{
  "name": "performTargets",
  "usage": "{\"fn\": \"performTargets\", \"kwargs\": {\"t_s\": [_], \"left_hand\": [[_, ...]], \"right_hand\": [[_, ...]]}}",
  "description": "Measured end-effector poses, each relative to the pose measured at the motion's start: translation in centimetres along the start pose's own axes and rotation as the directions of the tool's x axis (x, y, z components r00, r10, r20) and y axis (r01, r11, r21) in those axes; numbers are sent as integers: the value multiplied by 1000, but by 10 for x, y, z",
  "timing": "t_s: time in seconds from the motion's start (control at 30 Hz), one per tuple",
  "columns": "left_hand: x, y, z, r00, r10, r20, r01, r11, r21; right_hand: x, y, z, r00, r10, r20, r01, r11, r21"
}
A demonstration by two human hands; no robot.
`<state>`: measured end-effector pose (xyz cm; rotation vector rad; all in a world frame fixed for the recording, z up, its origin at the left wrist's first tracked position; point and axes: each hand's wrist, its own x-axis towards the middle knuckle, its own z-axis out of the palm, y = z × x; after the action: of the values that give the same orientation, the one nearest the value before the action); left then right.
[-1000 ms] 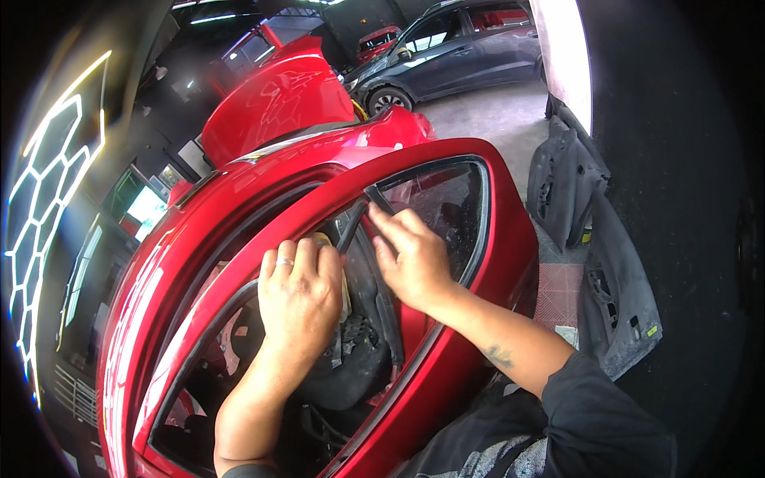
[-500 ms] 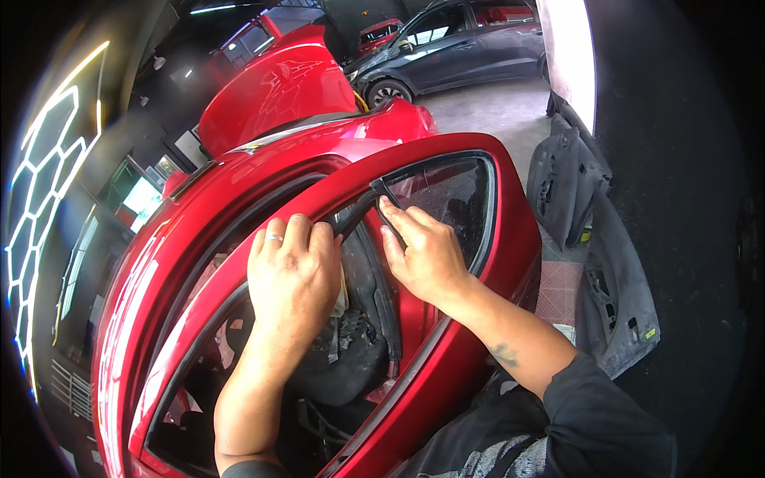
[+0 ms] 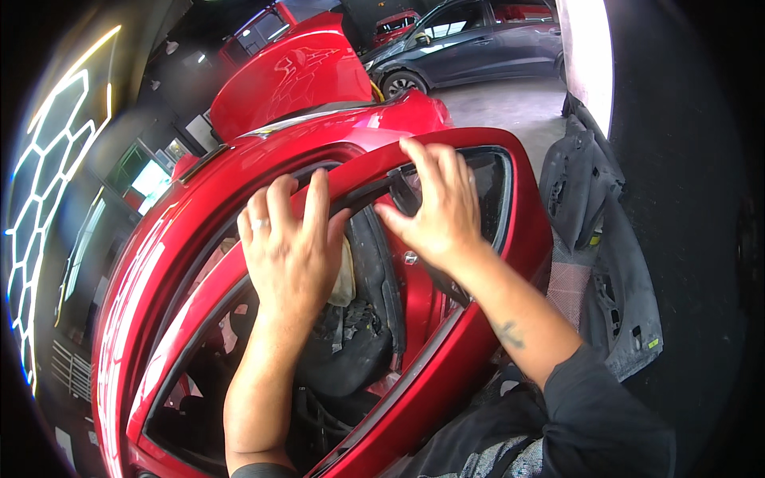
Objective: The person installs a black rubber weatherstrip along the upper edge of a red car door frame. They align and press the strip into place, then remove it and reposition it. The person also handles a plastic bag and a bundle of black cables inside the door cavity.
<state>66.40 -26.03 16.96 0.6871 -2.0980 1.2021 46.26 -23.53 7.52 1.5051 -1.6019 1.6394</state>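
1. Head view: your left hand (image 3: 287, 251) lies over the window frame (image 3: 368, 168) of the red car door (image 3: 523, 207), fingers spread and thumb apart from them.
2. Your right hand (image 3: 441, 209) is farther along that frame, fingertips at its upper edge, thumb standing away below; how firmly either hand presses, you cannot tell.
3. Between your two hands, which are apart, a black strip (image 3: 368, 193) runs along the frame's inner edge.
4. Beyond your right hand, dark glass (image 3: 489, 182) fills the small rear window section.
5. Through the larger opening you see a black seat (image 3: 358, 350); the red car body (image 3: 151, 287) stands to your left.
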Motion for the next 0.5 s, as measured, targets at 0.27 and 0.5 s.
{"fn": "performTargets", "kwargs": {"t_s": [0.27,0.5], "left_hand": [[20,-11,-4,850,-194,490,180,981,76],[16,-9,3,876,-234,422,243,969,34]], "right_hand": [[71,-2,-6,818,-322,477,435,888,-147],[92,7,2,670,-452,589,570,821,-20]]}}
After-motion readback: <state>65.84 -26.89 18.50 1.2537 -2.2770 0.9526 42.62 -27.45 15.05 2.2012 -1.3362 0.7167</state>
